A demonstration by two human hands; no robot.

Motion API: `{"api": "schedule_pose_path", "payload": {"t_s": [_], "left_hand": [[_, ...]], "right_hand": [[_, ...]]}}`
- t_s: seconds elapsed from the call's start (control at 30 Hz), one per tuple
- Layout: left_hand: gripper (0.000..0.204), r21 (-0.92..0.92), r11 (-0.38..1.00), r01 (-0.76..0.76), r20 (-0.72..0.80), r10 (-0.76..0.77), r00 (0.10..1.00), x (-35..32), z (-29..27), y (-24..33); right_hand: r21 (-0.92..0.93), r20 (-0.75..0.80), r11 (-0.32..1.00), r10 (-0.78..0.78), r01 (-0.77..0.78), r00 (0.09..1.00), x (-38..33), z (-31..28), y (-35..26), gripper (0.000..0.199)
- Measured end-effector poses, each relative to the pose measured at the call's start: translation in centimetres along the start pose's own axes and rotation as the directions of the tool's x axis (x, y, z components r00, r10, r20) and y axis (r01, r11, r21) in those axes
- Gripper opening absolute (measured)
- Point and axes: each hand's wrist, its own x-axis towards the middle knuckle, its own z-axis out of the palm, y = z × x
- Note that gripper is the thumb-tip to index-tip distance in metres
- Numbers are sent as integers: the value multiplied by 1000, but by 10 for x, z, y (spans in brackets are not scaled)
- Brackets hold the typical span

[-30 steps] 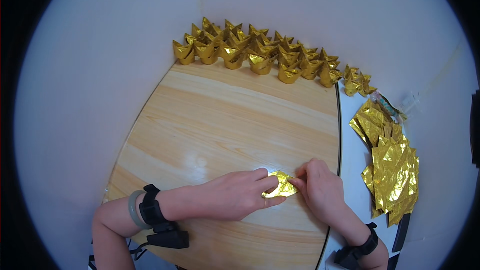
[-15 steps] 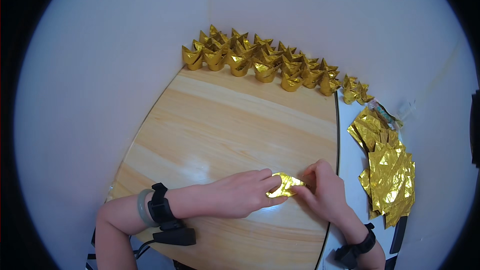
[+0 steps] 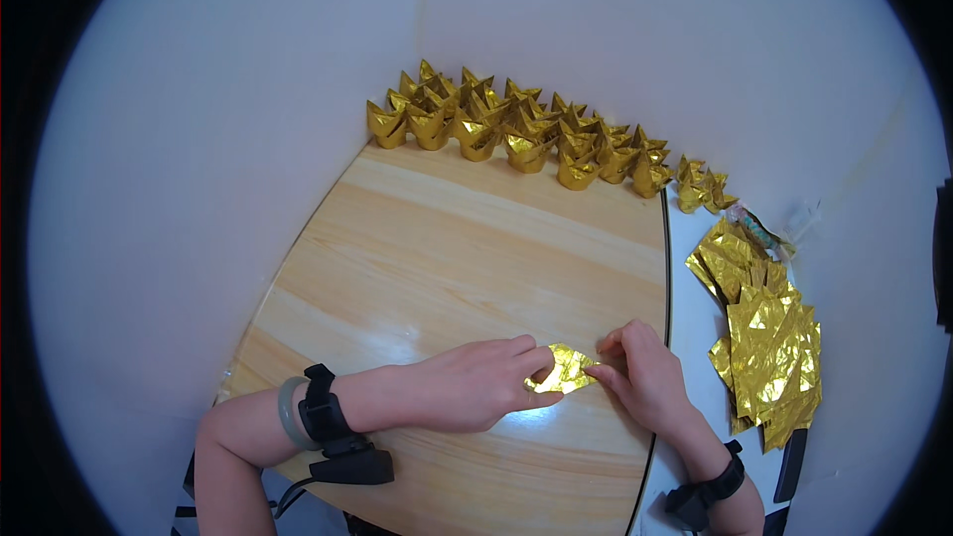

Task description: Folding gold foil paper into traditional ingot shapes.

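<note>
While two hands (image 3: 556, 387) pinch one gold foil piece (image 3: 563, 370).

**Bare arms, black wrist straps**

Both forearms are bare, with no sleeves. The left hand (image 3: 475, 384) has a black strap carrying a boxy black unit with a trailing cable at 7 o'clock, beside a pale green bangle. The right hand (image 3: 647, 380) wears a similar black strap at 5 o'clock.
</note>
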Motion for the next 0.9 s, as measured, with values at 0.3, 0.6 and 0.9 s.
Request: {"api": "schedule_pose_path", "payload": {"t_s": [0.3, 0.6, 0.9], "left_hand": [[40, -115, 990, 78, -2, -79, 997, -6, 3, -5], [27, -143, 922, 360, -268, -386, 883, 0, 1, -7], [16, -127, 940, 315, -397, -340, 852, 0, -8, -6]], "right_hand": [[80, -34, 993, -83, 86, 996, -2, -4, -1, 27], [271, 96, 961, 32, -57, 995, 0, -5, -9, 30], [315, -179, 925, -162, 213, 970, 1, -7, -4, 18]]}}
